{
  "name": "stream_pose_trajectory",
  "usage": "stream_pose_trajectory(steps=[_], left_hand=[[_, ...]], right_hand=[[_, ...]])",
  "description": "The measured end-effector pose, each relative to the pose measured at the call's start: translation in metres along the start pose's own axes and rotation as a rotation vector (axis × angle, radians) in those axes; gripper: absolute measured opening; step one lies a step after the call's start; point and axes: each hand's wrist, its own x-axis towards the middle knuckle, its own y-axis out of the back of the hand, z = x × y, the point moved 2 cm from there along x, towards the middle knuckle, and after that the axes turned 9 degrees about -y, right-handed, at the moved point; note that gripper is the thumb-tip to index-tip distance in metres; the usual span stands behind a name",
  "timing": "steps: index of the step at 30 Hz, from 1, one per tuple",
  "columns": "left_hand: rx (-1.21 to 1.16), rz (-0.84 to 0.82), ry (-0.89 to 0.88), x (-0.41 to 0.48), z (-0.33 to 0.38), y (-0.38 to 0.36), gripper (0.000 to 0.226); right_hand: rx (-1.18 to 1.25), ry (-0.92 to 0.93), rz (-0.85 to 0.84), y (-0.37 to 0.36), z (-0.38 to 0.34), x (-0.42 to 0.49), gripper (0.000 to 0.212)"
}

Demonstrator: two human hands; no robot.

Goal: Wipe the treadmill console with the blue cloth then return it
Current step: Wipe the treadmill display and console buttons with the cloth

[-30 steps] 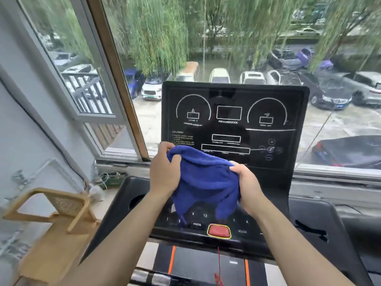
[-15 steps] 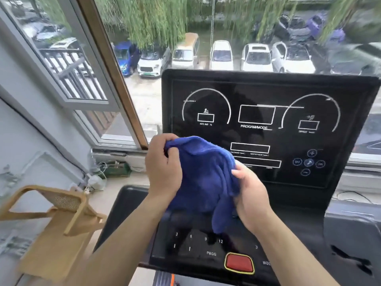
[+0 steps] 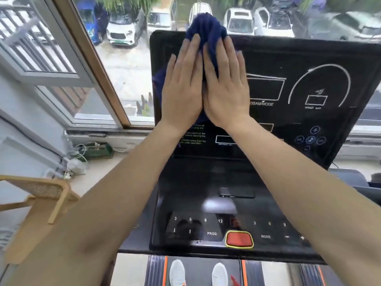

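- The wiping step is in hand: the cloth [image 3: 207,27] is pressed flat against the upper left of the console [image 3: 288,120], bunched over its top edge.
- It is pinned beneath both palms — left hand [image 3: 182,85] and right hand [image 3: 225,85] laid side by side, fingers straight and close together, nothing clenched.
- The next move appears to call for a steady stroke across or down the dark screen, pressure kept even, the lower keys and red button [image 3: 239,238] left unpressed.
- Against the earlier frames, the cloth was held gathered in curled fingers before the lower screen; it is now raised to the top edge and flattened.
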Motion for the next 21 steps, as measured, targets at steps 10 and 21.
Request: stream_pose_trajectory(steps=[10, 21], left_hand=[[0.401, -0.249, -0.223, -0.087, -0.029, -0.004, 0.059], [0.338, -0.277, -0.167, -0.117, -0.024, -0.012, 0.065]], right_hand=[[-0.121, 0.231, -0.166, -0.021, 0.0, -0.07, 0.061], [-0.083, 0.161, -0.223, -0.027, 0.0, -0.1, 0.065]])
